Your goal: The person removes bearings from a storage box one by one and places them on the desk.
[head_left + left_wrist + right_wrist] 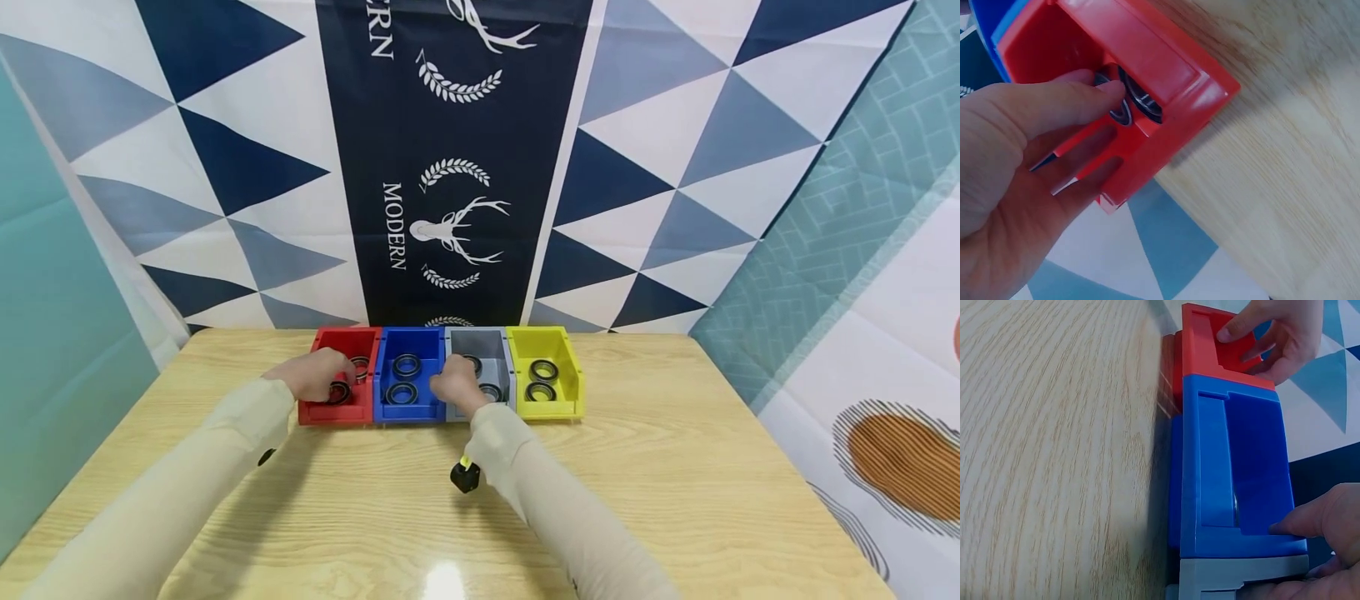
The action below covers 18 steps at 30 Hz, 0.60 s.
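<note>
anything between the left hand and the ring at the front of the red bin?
Nothing visible. The left hand is already inside the red bin, fingertips on the ring behind the front wall.

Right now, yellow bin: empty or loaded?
Loaded. The yellow bin holds two black rings, one behind the other; neither hand is in it.

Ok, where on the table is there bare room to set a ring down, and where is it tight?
Bare wood lies right of the yellow bin, left of the red bin, and along the near table edge. It is crowded at the bin row: the left hand reaches into the red bin, the right hand into the grey bin, with the blue bin between.
</note>
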Available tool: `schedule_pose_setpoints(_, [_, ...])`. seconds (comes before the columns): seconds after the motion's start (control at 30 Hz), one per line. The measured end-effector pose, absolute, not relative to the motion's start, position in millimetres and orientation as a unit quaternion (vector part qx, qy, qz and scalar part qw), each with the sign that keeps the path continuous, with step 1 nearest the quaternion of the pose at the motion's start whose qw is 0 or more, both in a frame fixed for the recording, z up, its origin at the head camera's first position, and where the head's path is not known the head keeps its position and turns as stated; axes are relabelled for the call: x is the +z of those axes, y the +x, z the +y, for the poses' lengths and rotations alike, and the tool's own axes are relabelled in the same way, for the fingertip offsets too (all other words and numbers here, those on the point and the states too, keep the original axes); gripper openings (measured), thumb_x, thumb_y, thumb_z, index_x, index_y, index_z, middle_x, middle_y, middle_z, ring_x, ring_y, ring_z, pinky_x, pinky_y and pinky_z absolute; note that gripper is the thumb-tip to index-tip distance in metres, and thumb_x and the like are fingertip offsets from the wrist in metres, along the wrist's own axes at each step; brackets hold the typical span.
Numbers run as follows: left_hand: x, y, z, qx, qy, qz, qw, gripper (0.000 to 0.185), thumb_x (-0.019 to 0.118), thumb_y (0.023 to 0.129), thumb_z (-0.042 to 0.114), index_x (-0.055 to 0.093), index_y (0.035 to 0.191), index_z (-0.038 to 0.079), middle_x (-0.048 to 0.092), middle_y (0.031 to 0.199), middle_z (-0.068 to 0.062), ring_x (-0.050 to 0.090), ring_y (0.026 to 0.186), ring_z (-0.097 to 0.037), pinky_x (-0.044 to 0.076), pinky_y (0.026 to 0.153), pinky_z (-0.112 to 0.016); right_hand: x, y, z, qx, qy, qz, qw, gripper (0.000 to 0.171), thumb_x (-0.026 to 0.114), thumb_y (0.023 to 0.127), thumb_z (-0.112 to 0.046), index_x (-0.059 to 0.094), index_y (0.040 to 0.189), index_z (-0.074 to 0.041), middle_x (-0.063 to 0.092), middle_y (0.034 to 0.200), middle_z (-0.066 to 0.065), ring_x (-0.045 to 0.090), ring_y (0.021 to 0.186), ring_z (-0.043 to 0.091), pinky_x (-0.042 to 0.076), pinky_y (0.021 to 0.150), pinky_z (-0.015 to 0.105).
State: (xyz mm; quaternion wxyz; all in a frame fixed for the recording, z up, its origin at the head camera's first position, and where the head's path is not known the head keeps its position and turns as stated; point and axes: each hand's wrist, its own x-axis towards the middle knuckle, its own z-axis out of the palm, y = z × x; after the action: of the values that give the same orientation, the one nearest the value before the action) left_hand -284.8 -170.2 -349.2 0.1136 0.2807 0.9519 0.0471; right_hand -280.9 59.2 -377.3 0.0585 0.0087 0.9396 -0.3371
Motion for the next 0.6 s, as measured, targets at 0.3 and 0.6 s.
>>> schedule_pose_setpoints(0.3, [-351, -291, -166, 0.005, 0.259, 0.959, 0.113, 0.032, 0.071, 0.074, -0.01, 0.071, 0.098, 0.011, 0.068, 0.099, -0.009, 0.057, 0.088, -0.02, 0.053, 0.092, -0.045, -375, -284, 60, -0.345, 0.025, 0.935, 0.076, 0.014, 0.055, 0.088, -0.007, 0.051, 0.076, -0.002, 0.047, 0.078, 0.011, 0.042, 0.064, 0.02, 0.034, 0.051, 0.028])
schedule_pose_setpoints(0.6, [-365, -301, -166, -0.003, 0.263, 0.957, 0.125, 0.032, 0.077, 0.069, -0.005, 0.07, 0.095, 0.013, 0.067, 0.094, -0.005, 0.057, 0.087, -0.018, 0.053, 0.093, -0.047, -378, -282, 59, -0.371, 0.026, 0.926, 0.072, 0.029, 0.055, 0.085, -0.002, 0.039, 0.06, -0.008, 0.035, 0.065, 0.005, 0.033, 0.056, 0.018, 0.027, 0.047, 0.026])
